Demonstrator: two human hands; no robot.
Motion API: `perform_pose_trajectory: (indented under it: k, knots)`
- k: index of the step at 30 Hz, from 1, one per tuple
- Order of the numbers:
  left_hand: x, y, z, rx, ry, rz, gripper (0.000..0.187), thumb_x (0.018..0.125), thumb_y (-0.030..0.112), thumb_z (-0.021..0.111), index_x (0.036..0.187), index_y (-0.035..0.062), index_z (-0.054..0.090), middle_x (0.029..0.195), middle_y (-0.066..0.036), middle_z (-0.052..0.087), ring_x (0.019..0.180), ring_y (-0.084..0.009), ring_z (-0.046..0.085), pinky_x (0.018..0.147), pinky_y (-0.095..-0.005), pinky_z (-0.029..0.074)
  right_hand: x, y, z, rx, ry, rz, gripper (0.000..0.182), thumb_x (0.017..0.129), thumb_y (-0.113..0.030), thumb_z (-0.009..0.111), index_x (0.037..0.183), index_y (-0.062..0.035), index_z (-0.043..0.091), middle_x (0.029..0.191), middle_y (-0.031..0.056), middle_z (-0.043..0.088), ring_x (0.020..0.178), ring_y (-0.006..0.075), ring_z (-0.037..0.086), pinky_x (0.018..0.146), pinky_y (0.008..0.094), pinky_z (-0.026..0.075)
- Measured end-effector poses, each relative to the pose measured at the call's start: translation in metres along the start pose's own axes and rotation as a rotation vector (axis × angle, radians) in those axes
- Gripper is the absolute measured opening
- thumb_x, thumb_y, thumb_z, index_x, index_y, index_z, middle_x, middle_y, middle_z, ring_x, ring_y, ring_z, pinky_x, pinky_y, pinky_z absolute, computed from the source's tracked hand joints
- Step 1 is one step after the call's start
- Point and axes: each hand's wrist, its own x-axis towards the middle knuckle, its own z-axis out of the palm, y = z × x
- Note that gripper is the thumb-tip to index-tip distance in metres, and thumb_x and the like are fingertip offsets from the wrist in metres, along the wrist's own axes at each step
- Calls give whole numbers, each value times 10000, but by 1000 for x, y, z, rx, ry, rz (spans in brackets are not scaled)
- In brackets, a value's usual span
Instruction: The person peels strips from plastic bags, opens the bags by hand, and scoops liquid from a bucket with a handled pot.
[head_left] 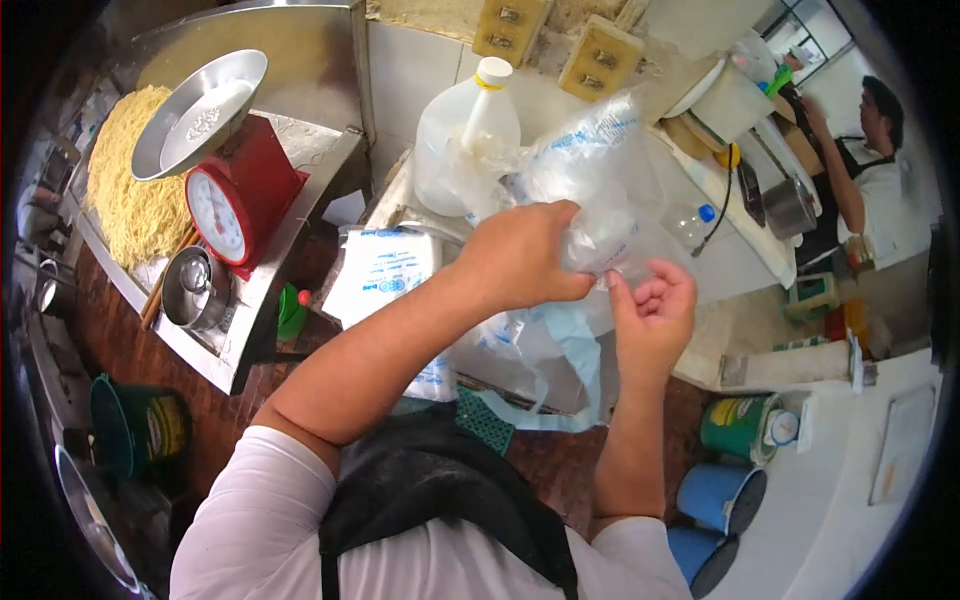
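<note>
A clear plastic bag (590, 165) with blue print is bunched up in front of me over the worktop. My left hand (525, 255) is closed around its lower left part, thumb pointing right. My right hand (655, 315) pinches the bag's lower edge between thumb and forefinger, with the other fingers curled in. Under my left forearm lies a pack of folded plastic bags (385, 260), white with blue print. Below my hands a pale blue strip of plastic (575, 365) hangs at the worktop's front edge.
Behind the bag stands a translucent jug (440, 135) with a white cap. On the left metal table are a red scale (270, 185), a heap of yellow noodles (130, 170) and a metal pot (195, 290). A bottle (690, 225) stands right. Another person (880, 190) is at the far right.
</note>
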Motion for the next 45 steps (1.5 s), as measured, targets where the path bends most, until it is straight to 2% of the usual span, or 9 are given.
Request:
perform_pose_trajectory:
  k: [12,18,20,22,24,28,31,34,45]
  knots:
    - [-2,-16,2,-139,-11,17,691,653,333,824,1222,23,583,1055,-202,673,994,-352,648,881,-388,492,14,30,-19,256,64,114,171,845,-64,723,933,-26,581,798,10,594,649,42,504,580,184,423]
    - [-90,-13,-20,-223,108,37,681,700,356,832,1249,38,586,1123,-174,664,1035,-303,648,926,-354,480,-21,0,-37,413,141,80,107,900,-64,640,974,-20,578,812,49,594,662,80,514,592,200,426]
    - [-137,-16,-28,-346,-19,26,618,737,340,812,1233,37,600,1083,-153,683,1020,-267,657,916,-342,487,-36,-18,-37,514,21,51,95,903,-70,635,964,-16,587,805,53,591,655,95,516,592,209,428]
    - [-177,-32,-30,-698,-458,-166,499,795,305,774,1191,38,630,980,-120,709,940,-210,675,847,-333,511,-51,-31,-26,538,-145,65,81,899,-70,634,951,-15,607,798,53,596,653,104,521,591,220,432]
    - [-208,-43,-41,-572,-547,-167,348,835,255,714,1135,84,670,880,-109,708,803,-219,683,744,-341,520,-74,-52,-8,493,-370,118,68,888,-62,637,937,-15,636,791,52,608,656,109,530,590,233,439]
    - [-259,-79,-52,-232,-602,-191,291,831,239,646,1096,122,681,882,-141,691,808,-304,671,720,-404,516,-112,-73,51,29,-1274,102,145,859,-156,645,954,-58,695,767,146,673,689,252,652,629,356,500]
    - [-286,-96,-56,34,-552,-196,294,812,241,634,1074,114,679,904,-154,687,856,-343,659,751,-457,512,-162,-25,105,-412,-1075,-284,212,847,-249,651,963,-73,679,778,194,664,751,368,651,676,455,504]
    - [-300,-103,-61,70,-500,-235,296,805,241,631,1074,125,677,895,-158,683,857,-357,656,752,-474,514,-175,-26,133,-633,-988,-126,254,835,-298,655,963,-78,651,755,193,652,753,422,623,669,521,480]
    - [-266,-117,18,176,-401,-37,483,835,261,625,1280,120,502,1079,-142,654,781,-366,671,649,-494,538,-172,-8,138,-435,-686,-380,125,791,-176,678,766,-61,635,831,107,619,795,345,604,680,451,482]
